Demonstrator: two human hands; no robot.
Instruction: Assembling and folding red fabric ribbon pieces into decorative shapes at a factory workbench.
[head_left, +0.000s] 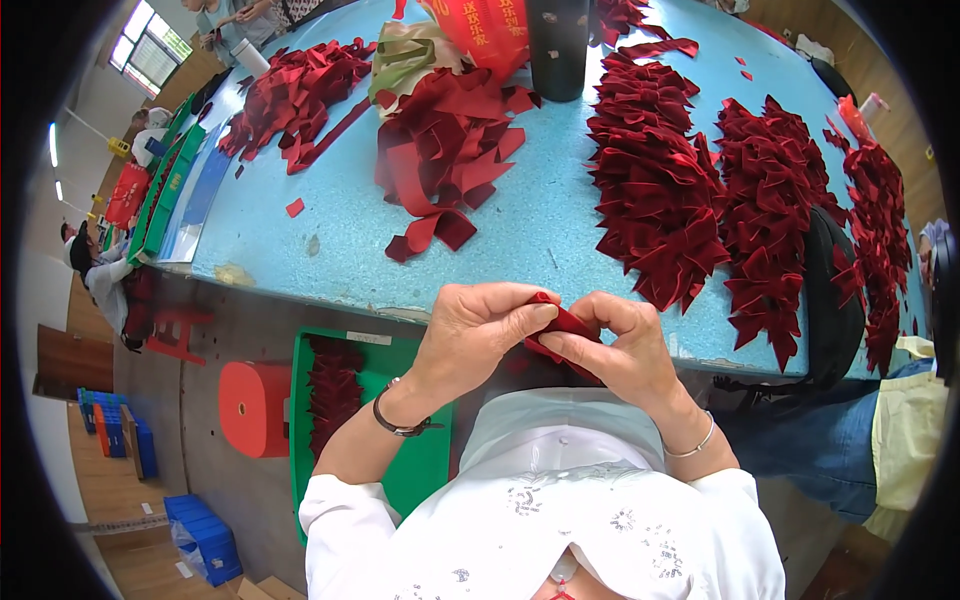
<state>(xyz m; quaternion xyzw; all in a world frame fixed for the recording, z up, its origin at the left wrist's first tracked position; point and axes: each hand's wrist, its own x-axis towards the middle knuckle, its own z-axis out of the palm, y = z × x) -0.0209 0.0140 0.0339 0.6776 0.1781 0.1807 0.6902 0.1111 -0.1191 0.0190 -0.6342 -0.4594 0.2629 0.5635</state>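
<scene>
Light blue speckled table (540, 225), edge worn along the near side. On it: loose pile of cut red ribbon strips (445, 160) at centre, another red ribbon heap (295, 95) far left, rows of folded dark red bows (655, 185) on the right, more bows (775, 210) beside them. A dark cylinder (558, 45) stands at the far edge. Small red scrap (295, 208) lies alone.

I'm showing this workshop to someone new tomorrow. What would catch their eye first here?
Dark red ribbon bows heaped in rows across the right of the blue table, with loose red ribbon strips piled at its middle. Just below the table edge, the left hand and right hand pinch a red ribbon piece together. A green bin stands lower left.
</scene>
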